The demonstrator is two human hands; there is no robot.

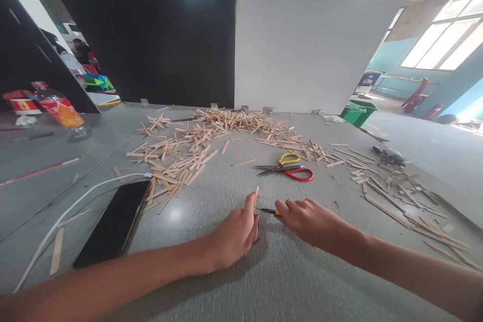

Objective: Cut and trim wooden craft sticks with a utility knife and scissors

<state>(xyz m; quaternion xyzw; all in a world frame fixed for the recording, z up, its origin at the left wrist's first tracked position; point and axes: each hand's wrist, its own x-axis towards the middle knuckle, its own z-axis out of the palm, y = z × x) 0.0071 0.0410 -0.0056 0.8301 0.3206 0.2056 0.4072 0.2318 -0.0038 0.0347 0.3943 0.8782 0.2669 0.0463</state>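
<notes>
My left hand [237,234] is closed around a popsicle stick [257,192], whose pale end sticks up past the fingers. In my right hand [307,219] is a slim tool with a dark pointed tip and a yellow handle [269,211]; the fist hides most of it, so I cannot tell its exact kind. The tip meets or nearly meets the stick beside my left fingers. Just beyond both hands lie scissors [287,167] with one yellow and one red handle loop, blades pointing left. A single popsicle stick [244,163] lies left of the scissors.
Loose popsicle sticks [188,161] spread in an arc across the table [211,271]. More sticks and offcuts [411,201] lie at right. A phone [115,221] with a white cable [83,196] is at left; a bottle [60,110] lies behind. Black [158,35] and white [302,45] panels stand behind.
</notes>
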